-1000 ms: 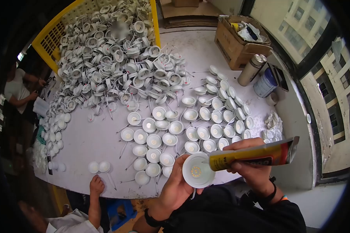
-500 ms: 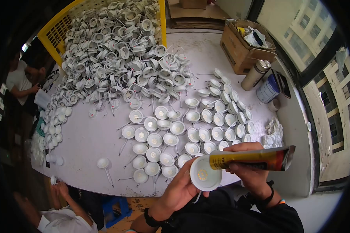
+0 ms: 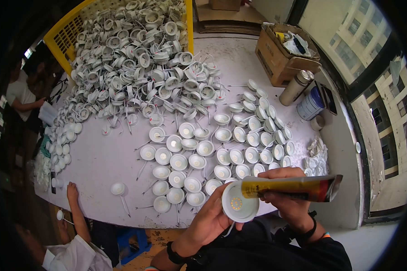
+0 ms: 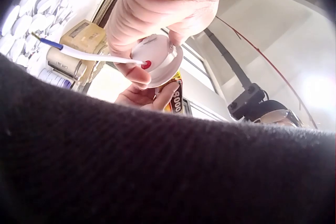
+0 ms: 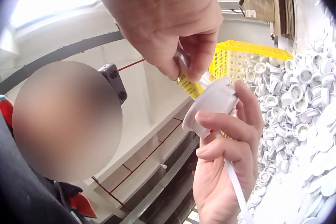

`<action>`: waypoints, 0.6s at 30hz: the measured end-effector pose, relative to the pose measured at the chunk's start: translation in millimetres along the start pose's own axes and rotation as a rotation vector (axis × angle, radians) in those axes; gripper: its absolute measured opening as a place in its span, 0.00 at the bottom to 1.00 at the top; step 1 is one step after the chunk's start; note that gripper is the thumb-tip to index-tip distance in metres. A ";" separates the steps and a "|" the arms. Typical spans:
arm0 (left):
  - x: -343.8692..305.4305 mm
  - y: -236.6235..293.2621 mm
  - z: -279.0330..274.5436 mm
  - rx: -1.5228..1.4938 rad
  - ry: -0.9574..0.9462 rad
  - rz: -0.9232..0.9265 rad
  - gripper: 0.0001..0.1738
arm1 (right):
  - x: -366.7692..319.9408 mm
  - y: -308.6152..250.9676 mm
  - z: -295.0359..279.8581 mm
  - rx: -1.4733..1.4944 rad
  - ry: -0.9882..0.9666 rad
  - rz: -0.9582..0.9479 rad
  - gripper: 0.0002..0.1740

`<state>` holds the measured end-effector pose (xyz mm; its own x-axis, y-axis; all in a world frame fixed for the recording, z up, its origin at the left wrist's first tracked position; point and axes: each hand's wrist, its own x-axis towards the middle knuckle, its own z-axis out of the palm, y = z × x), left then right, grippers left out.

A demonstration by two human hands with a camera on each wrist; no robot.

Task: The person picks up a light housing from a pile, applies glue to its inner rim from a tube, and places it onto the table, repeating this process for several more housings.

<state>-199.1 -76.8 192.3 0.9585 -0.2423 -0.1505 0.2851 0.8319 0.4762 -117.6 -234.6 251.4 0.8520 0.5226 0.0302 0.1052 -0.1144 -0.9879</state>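
Observation:
My left hand [image 3: 209, 220] grips a round white LED downlight housing [image 3: 251, 208], its open face turned up and a ring of small yellow LEDs inside. From its back a white cable [image 4: 94, 56] with a blue tip trails out, as the left wrist view shows. My right hand [image 3: 288, 203] holds a yellow and black glue tube [image 3: 294, 188] lying nearly level, its front end over the housing's rim. In the right wrist view the fingers pinch the tube [image 5: 189, 83] right above the housing [image 5: 214, 103]; the nozzle is mostly hidden.
Rows of similar white housings [image 3: 178, 162] cover the table ahead, with a large heap [image 3: 135, 67] by a yellow crate [image 3: 59, 40]. At the right stand a cardboard box [image 3: 280, 58], a metal flask [image 3: 296, 88] and a blue-white tub [image 3: 310, 103]. Another person's arm [image 3: 78, 212] reaches in at left.
The housing and my left hand have shifted slightly right under the tube since a second ago. At the left, the other person has taken one of two white housings from the table.

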 end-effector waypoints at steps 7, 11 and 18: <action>1.5 -3.5 -11.2 -0.192 -0.075 -0.063 0.29 | 5.8 -12.6 4.1 -0.114 -0.116 -0.296 0.20; -0.3 0.6 -10.6 -0.198 -0.049 -0.055 0.28 | 4.7 -23.4 5.4 -0.198 0.095 -0.115 0.16; -3.6 3.6 -12.5 -0.097 0.010 0.028 0.26 | -0.8 -30.5 -13.9 -0.336 -0.052 -0.253 0.13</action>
<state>-201.7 -66.6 183.7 0.9658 -0.2133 -0.1476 0.2552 0.8828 0.3943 -114.3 -243.3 283.6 0.7520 0.6102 0.2493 0.4761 -0.2414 -0.8456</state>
